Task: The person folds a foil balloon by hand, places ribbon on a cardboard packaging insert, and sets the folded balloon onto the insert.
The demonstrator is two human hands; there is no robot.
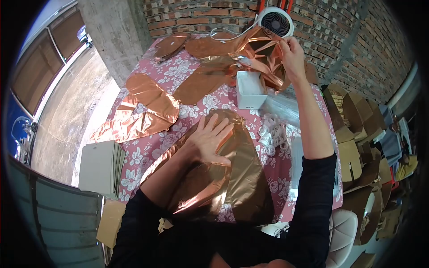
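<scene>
My left hand point(209, 142) lies flat with fingers spread on a flat, copper-coloured foil balloon point(248, 178) at the table's near edge. My right hand point(293, 57) reaches to the far right, its fingers closed on the edge of another crumpled copper foil balloon point(261, 51). That one is partly lifted and creased, beside a small white box point(251, 91). More foil balloons are spread around: a shiny one point(152, 111) at the left and a duller one point(203, 82) towards the back.
A floral pink cloth covers the table point(187, 107). On it are a stack of grey card point(100, 167), a bundle of white ribbon point(272, 134) and clear plastic packets point(286, 107). A small fan point(275, 23) stands by the brick wall; cardboard boxes point(353, 165) line the right side.
</scene>
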